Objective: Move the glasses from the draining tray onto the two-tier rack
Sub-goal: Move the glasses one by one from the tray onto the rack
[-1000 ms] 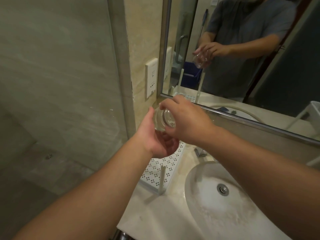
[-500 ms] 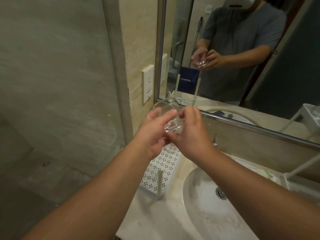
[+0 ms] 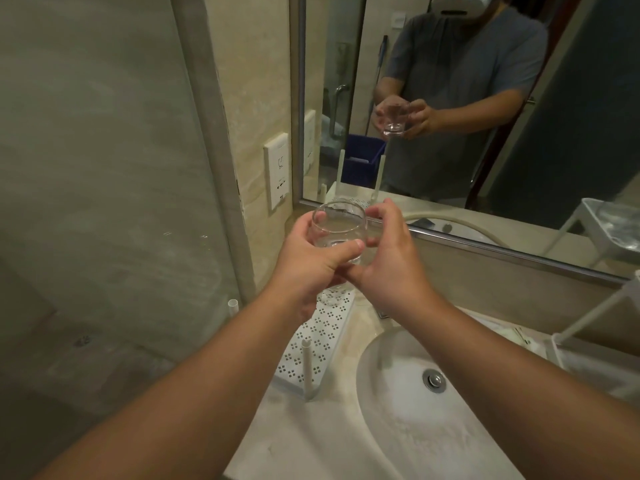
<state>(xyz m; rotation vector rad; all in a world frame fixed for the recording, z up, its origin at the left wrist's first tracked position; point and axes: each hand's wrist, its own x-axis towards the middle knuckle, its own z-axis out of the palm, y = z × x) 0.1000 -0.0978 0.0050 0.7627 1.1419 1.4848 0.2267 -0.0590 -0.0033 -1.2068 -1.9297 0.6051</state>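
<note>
you grip the glass (image 3: 337, 233) upright, mouth up, in both your left hand (image 3: 311, 261) and right hand (image 3: 391, 261) at frame centre; the two-tier rack (image 3: 588, 327) lies to the right edge.

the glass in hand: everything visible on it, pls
The clear, round-bodied glass tumbler is upright, mouth up, with a thick base and apparently empty. It is held in the air above the white perforated tray, in front of the mirror. The left hand grips it, thumb across the front near the base; the right hand touches its right side. The mirror reflects it.
</note>
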